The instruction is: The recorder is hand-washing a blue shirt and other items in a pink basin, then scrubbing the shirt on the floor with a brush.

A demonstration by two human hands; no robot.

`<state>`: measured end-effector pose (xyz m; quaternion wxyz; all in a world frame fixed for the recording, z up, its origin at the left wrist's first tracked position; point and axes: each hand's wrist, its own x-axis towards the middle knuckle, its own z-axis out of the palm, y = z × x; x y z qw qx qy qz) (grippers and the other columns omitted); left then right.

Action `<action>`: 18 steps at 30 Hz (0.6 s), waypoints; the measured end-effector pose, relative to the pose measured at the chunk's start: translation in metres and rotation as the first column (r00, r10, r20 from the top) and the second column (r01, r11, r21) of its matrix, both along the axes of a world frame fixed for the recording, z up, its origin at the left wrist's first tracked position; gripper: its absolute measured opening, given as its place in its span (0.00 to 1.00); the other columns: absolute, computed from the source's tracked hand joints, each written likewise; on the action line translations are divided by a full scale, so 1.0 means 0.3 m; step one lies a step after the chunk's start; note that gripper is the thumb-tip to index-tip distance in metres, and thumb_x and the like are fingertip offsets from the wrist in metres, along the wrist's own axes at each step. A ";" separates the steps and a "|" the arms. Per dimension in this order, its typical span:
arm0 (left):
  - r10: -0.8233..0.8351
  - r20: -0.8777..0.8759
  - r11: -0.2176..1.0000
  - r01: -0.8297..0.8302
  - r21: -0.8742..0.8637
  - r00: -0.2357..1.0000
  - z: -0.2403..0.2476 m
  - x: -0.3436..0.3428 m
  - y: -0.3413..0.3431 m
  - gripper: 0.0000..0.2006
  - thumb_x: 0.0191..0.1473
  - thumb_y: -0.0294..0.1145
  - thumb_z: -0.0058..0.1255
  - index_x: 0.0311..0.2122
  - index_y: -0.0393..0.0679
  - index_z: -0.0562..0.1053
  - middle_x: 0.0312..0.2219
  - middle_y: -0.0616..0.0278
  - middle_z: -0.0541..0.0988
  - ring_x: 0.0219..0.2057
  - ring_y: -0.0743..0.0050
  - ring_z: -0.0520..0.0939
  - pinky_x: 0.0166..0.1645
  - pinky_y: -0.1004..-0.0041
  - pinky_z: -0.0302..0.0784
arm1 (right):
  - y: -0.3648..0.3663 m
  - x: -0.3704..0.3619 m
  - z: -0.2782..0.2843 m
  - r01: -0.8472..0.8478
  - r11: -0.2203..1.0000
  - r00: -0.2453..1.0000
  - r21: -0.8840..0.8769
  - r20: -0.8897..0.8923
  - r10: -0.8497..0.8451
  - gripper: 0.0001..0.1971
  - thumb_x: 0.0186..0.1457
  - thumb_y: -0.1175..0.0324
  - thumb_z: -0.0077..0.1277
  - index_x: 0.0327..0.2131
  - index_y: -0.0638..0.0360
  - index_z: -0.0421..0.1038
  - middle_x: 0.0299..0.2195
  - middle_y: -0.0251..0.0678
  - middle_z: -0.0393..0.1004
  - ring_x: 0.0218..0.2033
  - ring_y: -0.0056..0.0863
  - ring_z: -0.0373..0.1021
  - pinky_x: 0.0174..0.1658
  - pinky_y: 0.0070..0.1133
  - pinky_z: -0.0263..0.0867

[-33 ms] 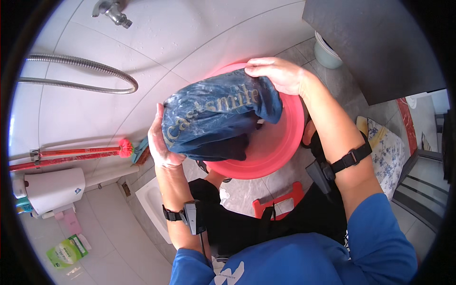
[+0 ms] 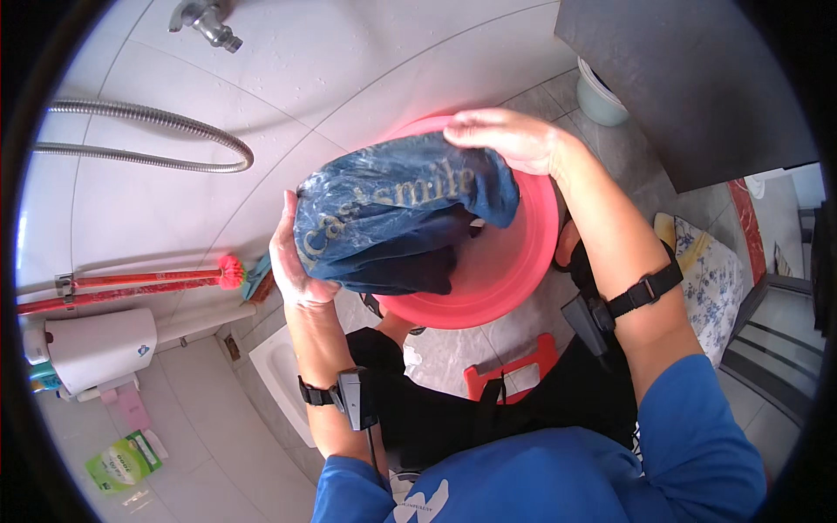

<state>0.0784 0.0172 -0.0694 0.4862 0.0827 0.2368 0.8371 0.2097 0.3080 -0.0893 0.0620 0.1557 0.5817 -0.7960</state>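
Both my hands hold a dark blue wet garment (image 2: 392, 200) with pale lettering and whitish suds over a pink basin (image 2: 523, 270). My left hand (image 2: 295, 266) grips its left end, fingers wrapped behind the cloth and thumb on the near side. At the far right end, my right hand (image 2: 510, 139) clasps the upper edge, its thumb in front and partly hidden fingers over the top. The cloth is bunched and stretched between them, and its lower folds hang over the basin. Cloudy water shows in the basin to the right of the folds.
A metal tap (image 2: 209, 24) and a shower hose (image 2: 183, 122) are at the tiled wall. Red-handled brushes (image 2: 148, 283) hang left, above a white box (image 2: 103, 349). A red stool (image 2: 532, 366) stands below me. A dark panel (image 2: 689, 87) and floral cloth (image 2: 711, 283) are right.
The garment and my left hand have shifted very slightly left. My right hand has slid a little left along the cloth's upper edge.
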 end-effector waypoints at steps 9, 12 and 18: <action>0.144 0.058 0.981 -0.135 -0.139 0.988 -0.005 -0.037 0.018 0.21 0.65 0.44 0.38 0.47 0.36 0.74 0.46 0.50 0.78 0.49 0.52 0.77 0.57 0.55 0.70 | -0.015 0.011 -0.091 -0.026 0.997 0.994 0.068 0.110 0.018 0.25 0.56 0.65 0.56 0.54 0.70 0.65 0.48 0.40 0.74 0.48 0.29 0.71 0.54 0.25 0.65; 0.207 -0.016 0.950 -0.205 -0.235 0.978 -0.039 -0.021 0.053 0.23 0.63 0.48 0.41 0.49 0.37 0.72 0.49 0.52 0.77 0.50 0.56 0.77 0.59 0.57 0.67 | -0.082 -0.037 -0.059 -0.095 0.821 0.994 -0.563 -0.099 0.048 0.17 0.61 0.66 0.48 0.51 0.64 0.67 0.45 0.39 0.76 0.44 0.28 0.74 0.53 0.29 0.69; 0.284 -0.092 0.820 -0.291 -0.493 0.955 -0.217 0.121 0.198 0.24 0.66 0.51 0.34 0.54 0.44 0.68 0.51 0.60 0.74 0.53 0.63 0.73 0.60 0.59 0.66 | -0.416 -0.109 -0.017 0.215 0.530 0.974 0.820 -0.218 -0.058 0.21 0.54 0.50 0.54 0.38 0.60 0.75 0.26 0.54 0.75 0.32 0.48 0.76 0.37 0.39 0.69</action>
